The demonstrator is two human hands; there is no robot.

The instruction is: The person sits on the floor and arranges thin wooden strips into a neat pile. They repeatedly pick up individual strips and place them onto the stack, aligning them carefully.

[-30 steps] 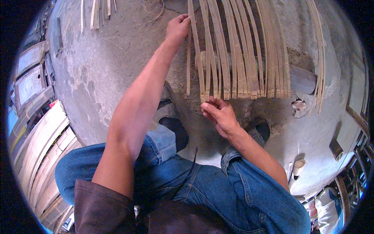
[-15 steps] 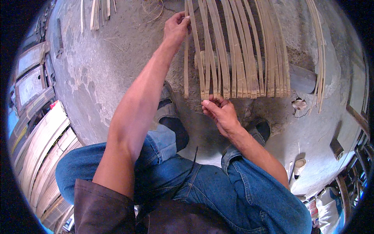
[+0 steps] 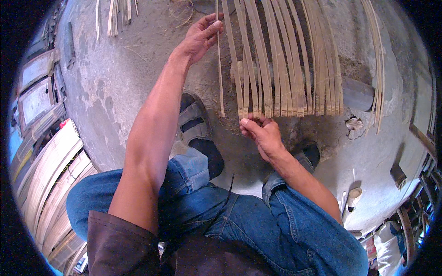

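Several long, flat bamboo strips [image 3: 285,69] lie side by side, with their near ends in a rough row in front of me. My left hand [image 3: 202,37] reaches far forward and pinches a single narrow strip [image 3: 219,73] at the left of the row, between thumb and fingers. That strip stands a little apart from the others. My right hand [image 3: 261,133] is closed at the near ends of the leftmost strips in the row, thumb on top. Its other fingers are partly hidden under the strip ends.
Under the strips lies a thick round pole [image 3: 357,93]. Loose thin strips [image 3: 378,69] rest at the right, with another bunch [image 3: 119,18] at the far left. Stacked pale slats [image 3: 50,170] fill the left side. My sandalled foot [image 3: 195,122] is near the row.
My left hand has shifted slightly left and turned, tilting the single strip with it. My right hand stays at the strip ends.
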